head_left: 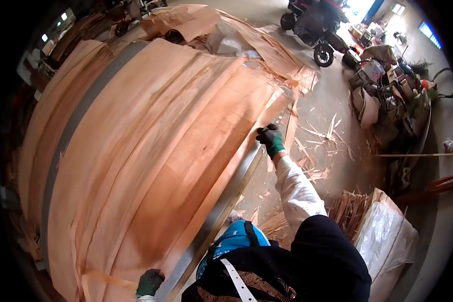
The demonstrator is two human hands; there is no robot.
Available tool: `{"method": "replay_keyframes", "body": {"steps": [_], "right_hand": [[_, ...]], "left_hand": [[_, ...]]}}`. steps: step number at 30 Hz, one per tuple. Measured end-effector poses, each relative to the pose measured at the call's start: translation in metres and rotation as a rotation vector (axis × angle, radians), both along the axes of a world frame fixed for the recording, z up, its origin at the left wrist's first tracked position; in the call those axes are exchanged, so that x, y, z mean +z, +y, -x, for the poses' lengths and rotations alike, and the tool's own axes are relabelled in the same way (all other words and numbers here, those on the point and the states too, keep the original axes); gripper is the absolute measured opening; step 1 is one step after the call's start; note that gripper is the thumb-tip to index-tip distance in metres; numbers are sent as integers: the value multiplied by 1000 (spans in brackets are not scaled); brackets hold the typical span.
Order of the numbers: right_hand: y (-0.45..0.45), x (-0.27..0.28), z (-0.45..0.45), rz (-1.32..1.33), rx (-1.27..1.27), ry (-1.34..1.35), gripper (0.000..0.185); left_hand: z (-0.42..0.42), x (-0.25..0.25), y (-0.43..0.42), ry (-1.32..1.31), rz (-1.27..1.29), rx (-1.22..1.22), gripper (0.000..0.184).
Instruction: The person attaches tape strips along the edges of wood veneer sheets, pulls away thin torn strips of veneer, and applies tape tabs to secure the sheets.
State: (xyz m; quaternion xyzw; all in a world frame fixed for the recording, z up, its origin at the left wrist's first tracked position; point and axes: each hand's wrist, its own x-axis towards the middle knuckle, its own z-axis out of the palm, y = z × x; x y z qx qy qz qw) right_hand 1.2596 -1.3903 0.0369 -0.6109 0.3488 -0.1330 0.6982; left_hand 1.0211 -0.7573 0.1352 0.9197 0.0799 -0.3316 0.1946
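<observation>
**Workshop surface [229, 191]: gripping edge of wood sheets [186, 151]**

Lying stacked across surface, bowing in wide view. Using gloved hands: w/ R hand [270, 139], pinching sheet edge, fingers curled tight; w/ L hand [150, 283], touching same edge nearer body, can't tell if pinching. Scattering over floor [307, 118] on R: scraps [332, 127]. Standing beyond: scooter [317, 30]. Leaning lower R: wrapped bundle [385, 234].

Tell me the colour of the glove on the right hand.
Glove: black over the fingers, green toward the wrist. Best seen in the head view.
</observation>
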Motion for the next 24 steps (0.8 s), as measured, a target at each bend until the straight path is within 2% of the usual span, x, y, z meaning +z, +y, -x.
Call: {"method": "replay_keyframes", "body": {"steps": [1, 2, 5, 9, 10, 13, 14, 16, 19, 24], "right_hand": [[-18, -11, -6, 8, -21, 32, 28], [-34, -22, -13, 2, -29, 62, 37], [-54, -22, -28, 69, -107, 18, 32], [-70, -36, -56, 106, -158, 81, 50], [-72, -36, -60, 100, -154, 121, 45], [-88, -58, -75, 232, -84, 201, 38], [-90, -67, -77, 268, -123, 215, 37], [-82, -57, -76, 342, -199, 246, 34], [-76, -42, -71, 572, -206, 308, 36], [-69, -29, -67, 717, -212, 334, 54]], "left_hand": [[-5, 3, -14, 0, 26, 30, 30], [-8, 9, -27, -1, 52, 63, 30], [-17, 20, -59, -64, 90, 84, 29], [-20, 15, -75, -117, 138, 129, 29], [-21, 17, -81, -120, 147, 155, 29], [-27, 13, -100, -195, -70, 92, 28], [-27, 10, -100, -209, -39, 86, 28], [-27, 5, -98, -232, 22, 76, 28], [-26, 7, -107, -142, 203, 233, 24], [-26, 7, -112, -115, 142, 186, 21]]}}
